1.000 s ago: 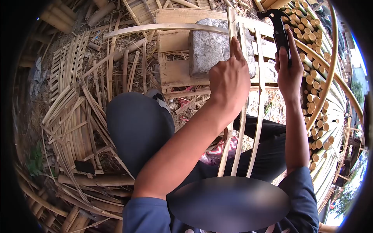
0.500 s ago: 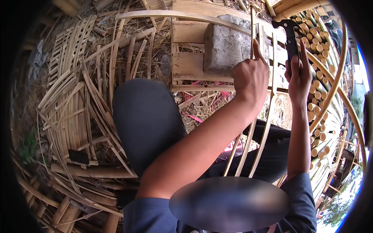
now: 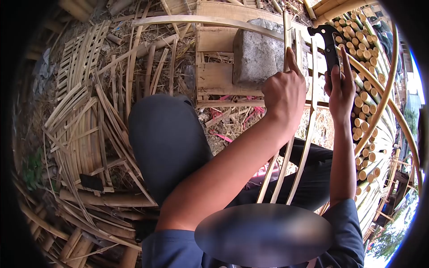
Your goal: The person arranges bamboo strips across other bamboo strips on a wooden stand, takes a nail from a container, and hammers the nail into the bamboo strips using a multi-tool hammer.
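My left hand is closed around a bamboo strip, its index finger laid along the strip. Beside it run more long, thin strips, including a curved strip with a visible node; they extend down past my lap. My right hand grips a black hammer by its handle, head up, with one finger stretched along the side. Left of the upright strips sits a grey stone block, and a long flat bamboo strip passes over its top.
A wooden slatted platform lies under the stone block. Stacked bamboo poles fill the right side, with bent bamboo rods in front. Woven bamboo panels and loose strips cover the left ground beyond my knee.
The strip in my left hand has turned, showing its broader face instead of a narrow edge. Both hands and the hammer have shifted slightly left in the view.
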Tool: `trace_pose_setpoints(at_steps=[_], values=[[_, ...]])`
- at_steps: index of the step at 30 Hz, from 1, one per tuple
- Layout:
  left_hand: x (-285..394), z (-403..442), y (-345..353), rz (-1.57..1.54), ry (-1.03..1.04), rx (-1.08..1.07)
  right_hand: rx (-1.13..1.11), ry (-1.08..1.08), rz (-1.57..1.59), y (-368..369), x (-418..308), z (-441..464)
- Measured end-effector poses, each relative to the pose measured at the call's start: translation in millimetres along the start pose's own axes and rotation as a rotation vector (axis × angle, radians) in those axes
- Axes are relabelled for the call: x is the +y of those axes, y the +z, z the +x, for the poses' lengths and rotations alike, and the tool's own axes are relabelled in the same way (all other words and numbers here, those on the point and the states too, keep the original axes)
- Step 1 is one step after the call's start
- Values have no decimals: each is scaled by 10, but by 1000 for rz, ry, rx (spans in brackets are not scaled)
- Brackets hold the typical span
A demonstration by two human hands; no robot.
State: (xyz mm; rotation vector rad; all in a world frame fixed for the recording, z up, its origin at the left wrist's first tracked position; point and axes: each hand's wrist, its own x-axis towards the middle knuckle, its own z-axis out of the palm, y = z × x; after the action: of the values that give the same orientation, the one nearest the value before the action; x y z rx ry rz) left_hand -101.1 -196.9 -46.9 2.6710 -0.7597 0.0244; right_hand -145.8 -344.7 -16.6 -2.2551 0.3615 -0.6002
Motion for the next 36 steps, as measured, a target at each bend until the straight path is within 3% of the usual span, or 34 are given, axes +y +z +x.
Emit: trace_pose_setpoints(at_steps=[8,12,20,22,25,36], values=[[-33,-33,28,13,-16,-30,-38,30,46,-4,14,-25],[-63,1,-10,57,29,-217,-57,26,-24,-28,34,-28],[-59,-110,40,-60,-32,-12,-58,15,-115,37,-14,-13],[-79,-75,-72,-62,-56,-250,-35,15,-69,75,-51,2],[-72,-88,28,-49,-49,-96,-45,27,-109,55,-74,25],[30,-81,72,219,-48,-10,-62,61,10,-91,38,-40]])
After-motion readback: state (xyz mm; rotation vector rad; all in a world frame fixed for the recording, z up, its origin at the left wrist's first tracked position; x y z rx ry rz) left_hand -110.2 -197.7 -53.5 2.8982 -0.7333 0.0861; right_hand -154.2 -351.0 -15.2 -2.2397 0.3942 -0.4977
